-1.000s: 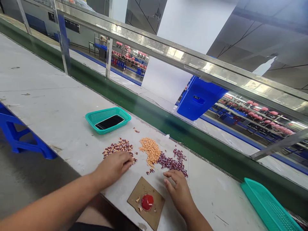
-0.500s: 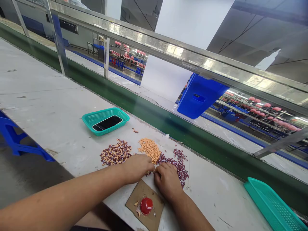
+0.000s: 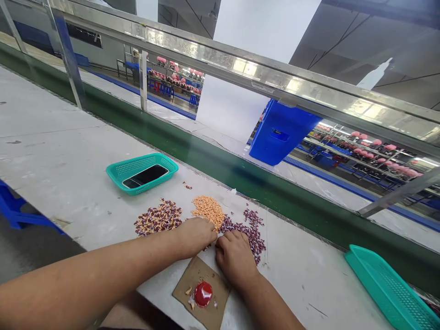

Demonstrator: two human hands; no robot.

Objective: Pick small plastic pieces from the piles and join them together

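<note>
My left hand [image 3: 196,237] and my right hand [image 3: 237,257] meet over the table, fingertips curled close together. Whatever lies between the fingertips is too small to make out. Just beyond them is a pile of small orange pieces [image 3: 208,209]. Dark purple pieces [image 3: 256,238] spread beside and behind my right hand. A mixed purple and orange pile [image 3: 158,217] lies left of the orange one, past my left wrist. Nearer my body, a brown square board [image 3: 215,306] carries a red round object [image 3: 203,294] and a few scraps.
A green basket [image 3: 115,176] holding a black phone [image 3: 146,176] stands at the left. Another green basket [image 3: 381,284] is at the right edge. Behind the table run a green belt [image 3: 220,158] and a metal rail [image 3: 237,64], with a blue bin [image 3: 280,133] beyond.
The view has shifted slightly, so the table's contents appear a little further left. Both hands remain close together with fingers curled, beside the piles.
</note>
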